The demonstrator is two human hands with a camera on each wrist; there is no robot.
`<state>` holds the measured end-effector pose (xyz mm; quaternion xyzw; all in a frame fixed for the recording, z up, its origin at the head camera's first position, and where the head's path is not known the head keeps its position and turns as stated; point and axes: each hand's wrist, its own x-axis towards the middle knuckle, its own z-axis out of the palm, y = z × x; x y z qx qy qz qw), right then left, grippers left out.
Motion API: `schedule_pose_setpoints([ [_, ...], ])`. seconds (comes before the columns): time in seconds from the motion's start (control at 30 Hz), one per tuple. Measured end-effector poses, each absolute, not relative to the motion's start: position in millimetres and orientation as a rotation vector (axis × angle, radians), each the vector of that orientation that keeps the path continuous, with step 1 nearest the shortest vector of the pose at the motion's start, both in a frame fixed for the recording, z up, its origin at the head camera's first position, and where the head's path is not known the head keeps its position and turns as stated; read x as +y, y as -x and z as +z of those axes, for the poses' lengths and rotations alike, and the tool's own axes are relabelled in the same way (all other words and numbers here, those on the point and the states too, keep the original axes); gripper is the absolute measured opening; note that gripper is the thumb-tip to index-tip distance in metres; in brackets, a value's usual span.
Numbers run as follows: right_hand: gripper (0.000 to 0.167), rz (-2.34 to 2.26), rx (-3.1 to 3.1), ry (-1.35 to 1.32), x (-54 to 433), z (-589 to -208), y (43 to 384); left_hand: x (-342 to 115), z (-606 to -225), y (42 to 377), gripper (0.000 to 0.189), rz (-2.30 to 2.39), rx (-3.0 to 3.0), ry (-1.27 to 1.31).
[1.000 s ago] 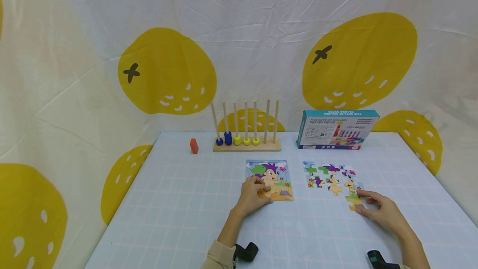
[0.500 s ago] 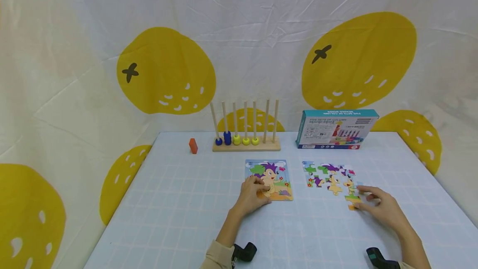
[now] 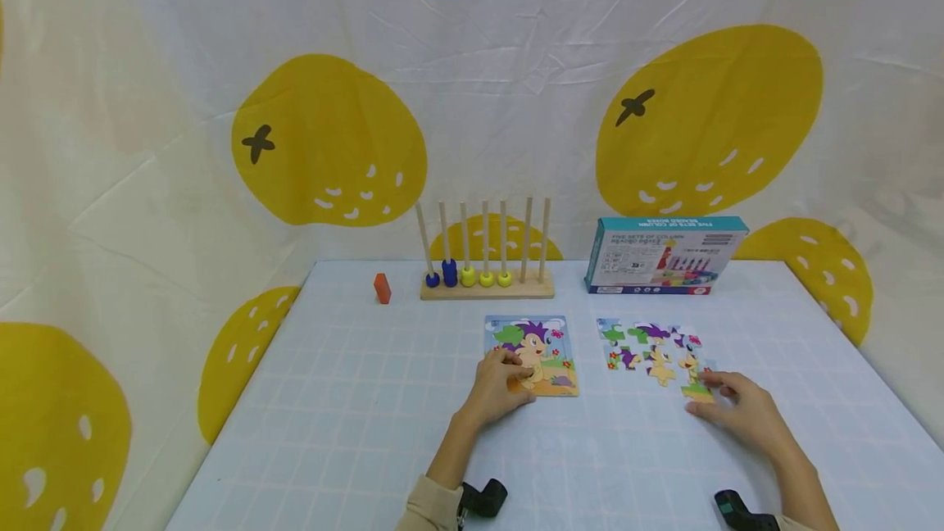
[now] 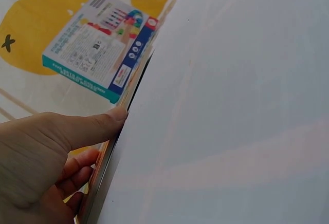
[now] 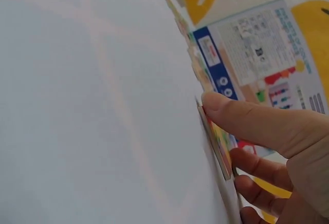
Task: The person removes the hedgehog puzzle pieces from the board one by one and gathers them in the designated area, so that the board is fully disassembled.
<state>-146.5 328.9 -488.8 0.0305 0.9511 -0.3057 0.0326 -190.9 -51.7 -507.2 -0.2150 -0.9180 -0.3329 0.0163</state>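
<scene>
The person's left hand point(image 3: 496, 390) holds the lower left corner of a square jigsaw board point(image 3: 556, 357) with a purple-haired hedgehog picture. In the left wrist view its thumb point(image 4: 100, 127) touches the board's edge, with the other fingers curled beyond it. The right hand point(image 3: 748, 416) grips the lower right end of a group of jigsaw pieces point(image 3: 660, 363) lying right of the board. The right wrist view shows thumb and fingers on opposite edges of a jigsaw piece point(image 5: 217, 147). Fingers hide part of this group.
Behind the board stands a wooden peg rack point(image 3: 487, 290) with blue and yellow beads on some pegs. A toy box point(image 3: 656, 256) stands at the back right, an orange block point(image 3: 382, 288) at the back left. A pale checked cloth point(image 3: 332, 416) covers the table.
The right hand has shifted slightly left and its thumb now covers the lowest corner of the jigsaw pieces. The left hand stays on the board.
</scene>
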Motion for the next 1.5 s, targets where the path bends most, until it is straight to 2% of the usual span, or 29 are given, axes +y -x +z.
schedule_pose_setpoints([
  [0.57,0.051,-0.888,3.062,0.117,327.7,-491.6,144.4,-52.6,-508.2,190.6,0.036,-1.053,-2.806,0.694],
  [0.87,0.052,-0.88,3.032,0.092,329.7,-490.7,142.4,-52.2,-509.1,191.4,0.037,-1.071,-2.84,0.671],
  [1.1,0.063,-0.902,2.985,-0.007,329.8,-488.4,143.1,-55.0,-508.7,190.3,0.037,-1.154,-2.783,0.668],
  [1.2,0.056,-0.915,3.043,-0.027,327.4,-486.6,145.7,-57.0,-506.2,188.4,0.035,-1.217,-2.739,0.637],
  [1.37,0.034,-1.029,3.205,0.031,311.1,-479.3,152.1,-59.0,-501.2,185.1,0.032,-1.186,-2.745,0.587],
  [1.5,0.031,-1.16,3.176,0.117,291.1,-473.8,160.7,-59.7,-498.2,183.8,0.037,-1.046,-2.826,0.548],
])
